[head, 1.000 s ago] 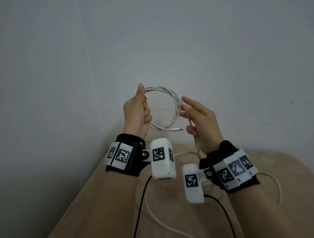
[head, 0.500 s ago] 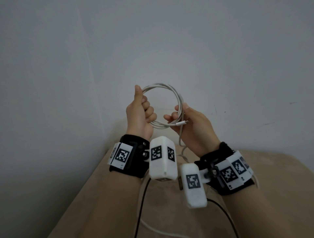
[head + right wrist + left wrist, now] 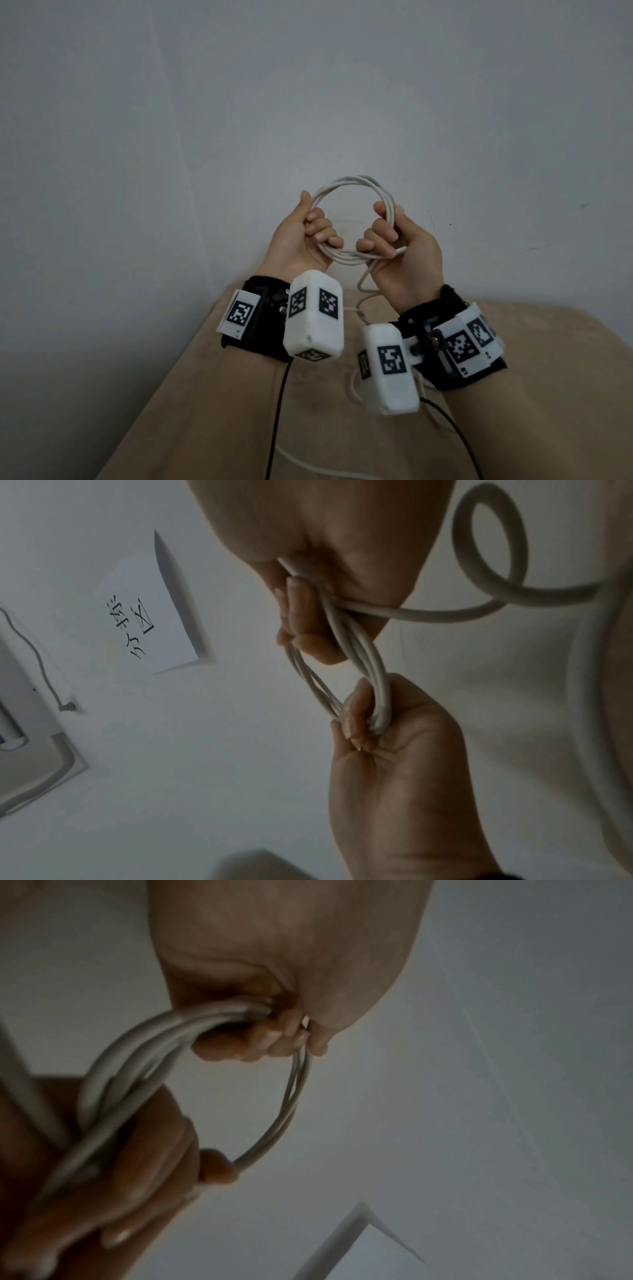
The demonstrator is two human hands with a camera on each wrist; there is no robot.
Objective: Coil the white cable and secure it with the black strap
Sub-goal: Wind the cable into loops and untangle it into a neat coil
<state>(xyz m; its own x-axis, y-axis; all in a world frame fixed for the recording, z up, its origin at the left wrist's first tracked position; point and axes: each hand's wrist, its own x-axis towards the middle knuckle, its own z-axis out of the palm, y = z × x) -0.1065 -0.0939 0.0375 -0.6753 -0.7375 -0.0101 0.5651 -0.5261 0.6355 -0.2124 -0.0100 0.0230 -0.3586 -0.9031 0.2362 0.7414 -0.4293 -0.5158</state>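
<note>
I hold the white cable (image 3: 352, 181) up in front of the wall as a round coil of several loops. My left hand (image 3: 313, 233) grips the coil's left side, thumb up along the loops. My right hand (image 3: 383, 236) curls round its right and lower side, where the plug end (image 3: 400, 251) sticks out. The left wrist view shows the coil (image 3: 137, 1053) running from my left hand (image 3: 274, 1034) down into the right hand (image 3: 143, 1172). In the right wrist view my right hand (image 3: 304, 615) and left hand (image 3: 369, 731) clamp the loops (image 3: 371, 664). A loose tail (image 3: 364, 284) hangs down. No black strap is in view.
A beige table (image 3: 212, 428) lies below my forearms, ending at a grey wall (image 3: 342, 85). More of the white cable (image 3: 308, 469) trails over it. Black camera leads (image 3: 278, 411) hang from both wrists. A paper sign (image 3: 150, 615) is on the wall.
My right hand, first open with straight fingers at the coil, has closed round its right side. Both hands have risen slightly and the coil has turned to face me.
</note>
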